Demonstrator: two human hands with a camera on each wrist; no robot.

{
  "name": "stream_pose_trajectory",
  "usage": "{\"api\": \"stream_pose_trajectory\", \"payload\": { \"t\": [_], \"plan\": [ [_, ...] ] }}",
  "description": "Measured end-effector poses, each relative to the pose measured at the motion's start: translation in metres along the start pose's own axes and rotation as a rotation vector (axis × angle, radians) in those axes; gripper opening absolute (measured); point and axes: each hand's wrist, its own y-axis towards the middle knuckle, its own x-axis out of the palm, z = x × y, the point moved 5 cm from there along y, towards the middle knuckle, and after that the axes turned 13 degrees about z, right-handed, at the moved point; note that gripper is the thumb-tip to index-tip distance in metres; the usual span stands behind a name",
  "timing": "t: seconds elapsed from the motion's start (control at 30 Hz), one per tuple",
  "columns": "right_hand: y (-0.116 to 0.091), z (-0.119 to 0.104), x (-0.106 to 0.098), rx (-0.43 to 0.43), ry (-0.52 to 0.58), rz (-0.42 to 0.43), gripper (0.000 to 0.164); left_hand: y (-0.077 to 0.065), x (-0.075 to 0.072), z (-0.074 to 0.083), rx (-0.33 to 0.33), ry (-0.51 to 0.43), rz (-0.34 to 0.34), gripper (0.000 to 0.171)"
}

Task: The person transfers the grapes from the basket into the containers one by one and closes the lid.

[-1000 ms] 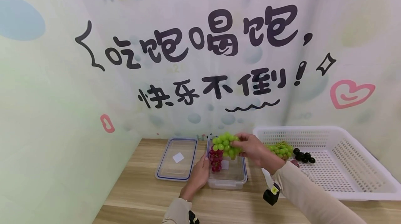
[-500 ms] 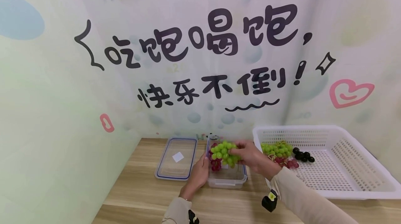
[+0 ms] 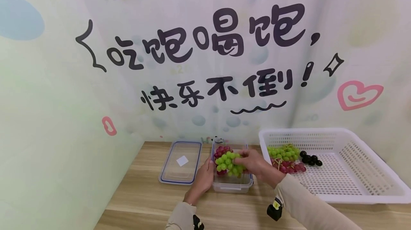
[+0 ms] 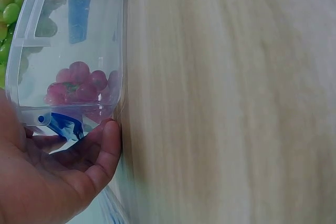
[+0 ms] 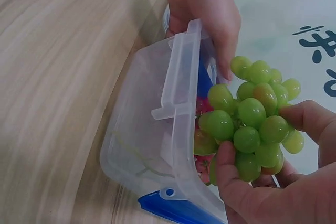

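A bunch of green grapes [image 3: 226,163] is held in my right hand [image 3: 255,165], thumb on one side and fingers on the other, over the open top of a clear plastic food container [image 3: 232,188]. Inside the container lie red grapes [image 3: 222,149], partly hidden under the green bunch; through the wall, the left wrist view shows some of those red grapes [image 4: 79,85]. My left hand [image 3: 204,177] grips the container's left side, its fingers curled against the outer wall near a blue latch [image 4: 67,125]. The right wrist view shows the green bunch [image 5: 252,121] beside the container's rim [image 5: 184,108].
A clear lid with a blue seal [image 3: 173,174] lies on the wooden table [image 3: 141,183] to the left. At right stands a white perforated basket [image 3: 340,180] with green grapes [image 3: 285,152], red grapes [image 3: 292,167] and black grapes [image 3: 310,159]. A printed wall rises behind.
My right hand has lowered the green grapes toward the container and slightly toward me, uncovering red grapes at the far end. The left hand stays at the container's side.
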Motion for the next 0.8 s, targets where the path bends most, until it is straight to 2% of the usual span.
{"api": "stream_pose_trajectory", "payload": {
  "t": [0.17, 0.33, 0.8],
  "plan": [
    [-0.0013, 0.0012, 0.0010, -0.002, -0.064, 0.029, 0.021, 0.0017, -0.0008, 0.0003, 0.009, 0.019, 0.020, 0.048],
    [-0.0035, 0.0006, 0.0031, -0.032, -0.129, 0.054, 0.014, 0.0014, -0.0004, 0.0001, 0.006, 0.022, 0.012, 0.048],
    [-0.0049, 0.0029, 0.0076, -0.079, -0.167, 0.048, 0.018, -0.0020, -0.0005, 0.0016, -0.006, -0.010, -0.002, 0.049]
  ]
}}
